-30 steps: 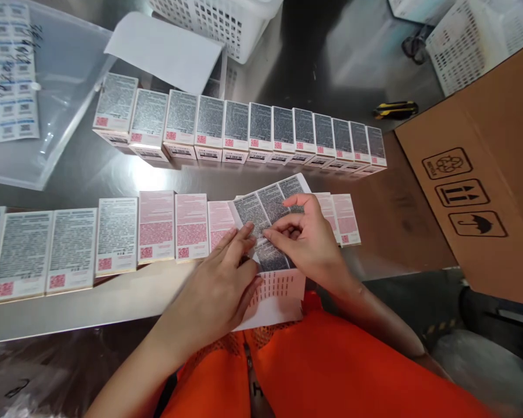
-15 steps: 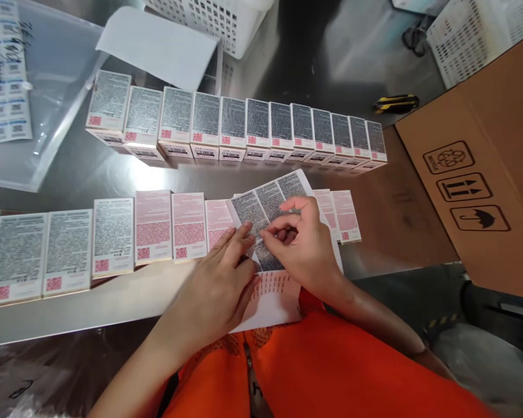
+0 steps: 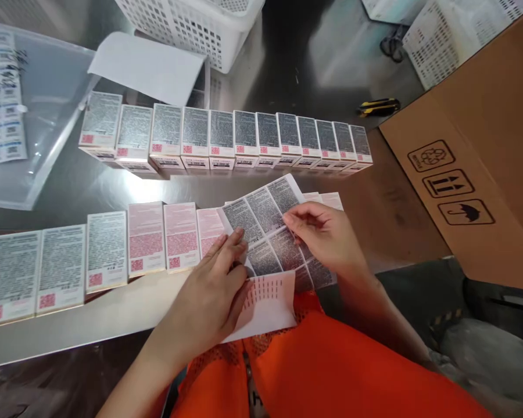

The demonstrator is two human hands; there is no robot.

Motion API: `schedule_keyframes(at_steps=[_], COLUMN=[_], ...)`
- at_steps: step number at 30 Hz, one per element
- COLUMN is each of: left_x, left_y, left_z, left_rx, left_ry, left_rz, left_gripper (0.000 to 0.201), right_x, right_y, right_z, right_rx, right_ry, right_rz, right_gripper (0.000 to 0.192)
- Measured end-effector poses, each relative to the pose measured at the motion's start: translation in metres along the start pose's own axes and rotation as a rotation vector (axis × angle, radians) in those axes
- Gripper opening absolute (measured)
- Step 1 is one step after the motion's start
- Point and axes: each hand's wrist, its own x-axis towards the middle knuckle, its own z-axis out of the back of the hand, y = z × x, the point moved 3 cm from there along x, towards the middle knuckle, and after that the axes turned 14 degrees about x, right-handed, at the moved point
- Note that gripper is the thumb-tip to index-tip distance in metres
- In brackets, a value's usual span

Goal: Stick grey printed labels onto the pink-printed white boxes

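Observation:
A sheet of dark-printed labels [image 3: 262, 210] is tilted over the front row of boxes, its lower white part folded up. My left hand [image 3: 215, 281] grips the sheet's left side, fingers together on top and thumb lower down. Over the right part of the sheet, my right hand [image 3: 331, 235] has thumb and index finger pinched at a label; how far that label is lifted is hidden. Pink-printed boxes [image 3: 146, 238] stand partly beneath the sheet, in line with boxes with grey text [image 3: 61, 264] on the left.
Behind runs a second row of small boxes [image 3: 196, 130] with dark labels. A white basket [image 3: 200, 35], a clear folder [image 3: 52, 87], a yellow-black cutter [image 3: 379, 107] and scissors [image 3: 392, 45] lie farther back. An open carton [image 3: 483, 145] stands at right.
My right hand has moved right and slightly up across the sheet, still pinching. More of the middle labels shows. My left hand keeps its hold, and the view has shifted a little.

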Motion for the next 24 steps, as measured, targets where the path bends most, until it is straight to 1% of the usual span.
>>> schedule_keyframes(at_steps=[2, 5, 9, 16, 24], left_x=[0.0, 0.001, 0.001, 0.001, 0.001], left_y=[0.0, 0.0, 0.0, 0.0, 0.0], left_z=[0.0, 0.001, 0.001, 0.002, 0.001], left_rx=[-0.003, -0.004, -0.006, -0.015, -0.012], left_ry=[-0.005, -0.014, -0.014, -0.011, -0.006], left_rz=[-0.001, -0.003, 0.003, 0.008, 0.011], left_gripper=[0.01, 0.009, 0.009, 0.009, 0.009], right_x=[0.001, 0.003, 0.002, -0.001, -0.001], right_y=[0.003, 0.005, 0.005, 0.006, 0.006], right_z=[0.002, 0.0, -0.004, -0.008, -0.009], right_rx=[-0.103, -0.227, -0.326, -0.385, -0.41], right_ry=[0.047, 0.098, 0.071, 0.03, 0.014], right_rz=[-0.012, 0.018, 0.082, 0.148, 0.181], right_gripper=[0.026, 0.026, 0.022, 0.016, 0.014])
